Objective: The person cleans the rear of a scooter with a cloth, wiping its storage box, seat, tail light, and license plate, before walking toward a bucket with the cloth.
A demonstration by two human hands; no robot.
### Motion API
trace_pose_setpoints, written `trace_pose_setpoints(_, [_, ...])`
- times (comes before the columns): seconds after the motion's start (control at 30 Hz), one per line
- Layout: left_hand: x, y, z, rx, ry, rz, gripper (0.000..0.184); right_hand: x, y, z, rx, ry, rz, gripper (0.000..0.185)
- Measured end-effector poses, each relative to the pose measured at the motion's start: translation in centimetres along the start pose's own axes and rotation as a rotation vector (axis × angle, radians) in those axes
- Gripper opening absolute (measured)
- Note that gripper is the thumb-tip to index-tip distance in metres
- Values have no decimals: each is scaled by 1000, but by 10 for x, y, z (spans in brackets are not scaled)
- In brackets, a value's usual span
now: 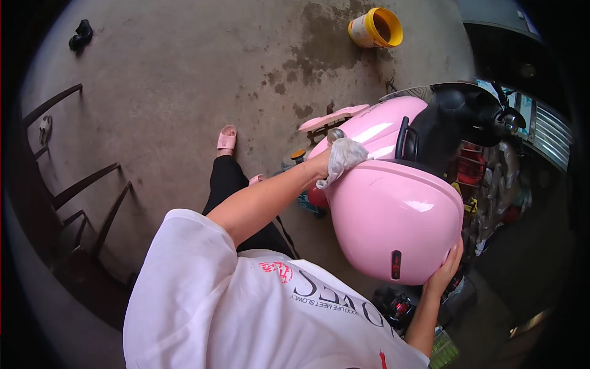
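Observation:
My left hand [321, 165] is closed on a crumpled whitish cloth [345, 158], which hides most of its fingers. The cloth touches the upper left edge of a rounded, glossy pink box [393, 212] at the rear of a pink scooter [375, 132]. A small dark slot with red in it shows low on the box. Round the box's lower right edge curls my right hand [447, 265], gripping it, with some fingers hidden behind. A black rail [406, 140] and a black seat [452, 126] lie beyond the box.
A yellow-rimmed bucket [376, 29] stands on the stained concrete floor [184, 67] at the top. Dark curved furniture legs [92, 184] are at the left. Plastic-wrapped items [495, 184] lie right of the scooter. One foot wears a pink slipper [227, 139].

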State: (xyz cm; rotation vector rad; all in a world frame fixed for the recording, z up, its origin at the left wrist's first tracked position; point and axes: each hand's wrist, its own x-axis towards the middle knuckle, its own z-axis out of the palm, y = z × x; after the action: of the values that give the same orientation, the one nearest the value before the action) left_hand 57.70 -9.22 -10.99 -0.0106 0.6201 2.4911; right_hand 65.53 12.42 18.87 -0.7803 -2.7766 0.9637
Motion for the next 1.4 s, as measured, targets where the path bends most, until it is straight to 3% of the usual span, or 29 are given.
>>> trace_pose_setpoints(0.07, [8,-4,-9,199,-121,-34,23,-2,-4,1,-30,2,7,42])
trace_pose_setpoints(0.1, [11,-24,-18,43,-158,-45,31,-3,-6,2,-54,1,2,42])
trace_pose_setpoints(0.47, [-11,15,-25,-105,-143,-567,43,-5,-14,2,-212,-28,-8,44])
trace_pose_setpoints(0.63, [18,3,-13,376,-297,-137,36,-8,-13,2,-167,-7,41,46])
trace_pose_setpoints(0.67, [18,1,-13,366,-299,-146,36,-8,-11,-2,-179,-38,36,47])
trace_pose_setpoints(0.73, [19,2,-9,444,-338,114,33,-7,-13,-7,-199,-71,29,47])
trace_pose_setpoints(0.8, [5,33,-10,384,-392,71,37,-8,-16,-1,-219,-40,36,49])
trace_pose_setpoints(0.87, [-8,25,-13,361,-276,-15,44,-8,-19,0,-233,-42,29,49])
trace_pose_setpoints(0.9, [-12,23,-14,211,-250,-188,52,-8,-19,-1,-247,-45,24,50])
trace_pose_setpoints(1.03, [-10,-3,-31,334,-303,-53,55,-8,-17,-3,-220,-56,33,50])
trace_pose_setpoints(1.13, [-2,-12,-33,242,-225,-127,44,-9,-13,-1,-214,-15,37,49])
trace_pose_setpoints(1.2, [10,8,-16,117,-266,-129,22,-9,-15,-1,-226,-12,43,49])
trace_pose_setpoints(1.27, [9,14,-4,78,-205,-125,12,-10,-16,-1,-223,-11,45,49])
trace_pose_setpoints(1.33, [8,10,1,36,-144,-120,8,-10,-16,0,-221,-13,46,49])
trace_pose_setpoints(1.4, [11,-2,3,255,-24,-102,13,-9,-17,-2,-215,-54,25,48])
